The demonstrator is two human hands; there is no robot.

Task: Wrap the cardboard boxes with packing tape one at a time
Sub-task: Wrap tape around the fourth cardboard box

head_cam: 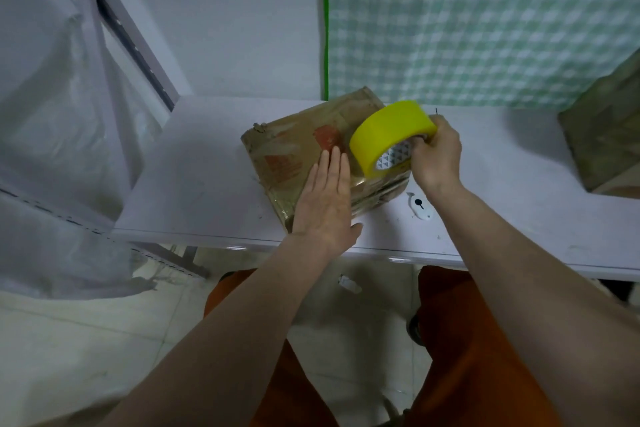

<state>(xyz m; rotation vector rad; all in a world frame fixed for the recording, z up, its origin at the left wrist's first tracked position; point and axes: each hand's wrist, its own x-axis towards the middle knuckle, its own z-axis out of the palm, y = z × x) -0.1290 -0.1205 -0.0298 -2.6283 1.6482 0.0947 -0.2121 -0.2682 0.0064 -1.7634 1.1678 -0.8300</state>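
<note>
On white table (207, 163), cardboard box (298, 149) lies flat. Your left hand (325, 204) presses box with straight fingers, at 7 o'clock from yellow tape roll (388, 135). Your right hand (436, 156) grips roll, at its 3 o'clock.

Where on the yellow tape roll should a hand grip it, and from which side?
Grip the tape roll through its open core from the right, as the right hand does: the roll stands on edge on the box, its hole facing that side.
</note>
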